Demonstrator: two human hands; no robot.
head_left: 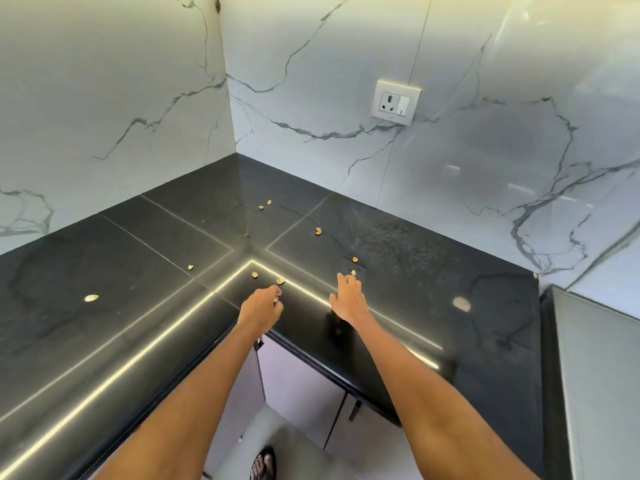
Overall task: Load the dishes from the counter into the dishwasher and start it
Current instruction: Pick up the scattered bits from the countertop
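Reaching across the inside corner of the glossy black stone counter [104, 258], both hands work among small tan shell-like scraps. The left hand [260, 306] has its fingers curled inward, apparently cupping a pale scrap at the fingertips — the contents cannot be confirmed. Another tan scrap [280, 281] lies just beyond it at 12 o'clock, with one more [255, 275] at 11 o'clock. The right hand [349, 296] is extended with fingers bent down, its tips touching or pinching a pale scrap [353, 272]; which of the two cannot be told. A further tan scrap [355, 259] sits just past it at 12 o'clock. Remaining scraps are spread well apart: one [318, 231] toward 1 o'clock from the corner, a pair [265, 205] near the back, one [190, 267] at 9 o'clock of the left hand.

No dishes are visible on the counter, and no dishwasher is in view — only pale cabinet doors [298, 386] below the edge. Judged from this, loading is not in progress here; the hands appear positioned low and close to the surface to gather debris piece by piece. A white wall socket [396, 102] is mounted on the veined marble backsplash [485, 98] at 1 o'clock
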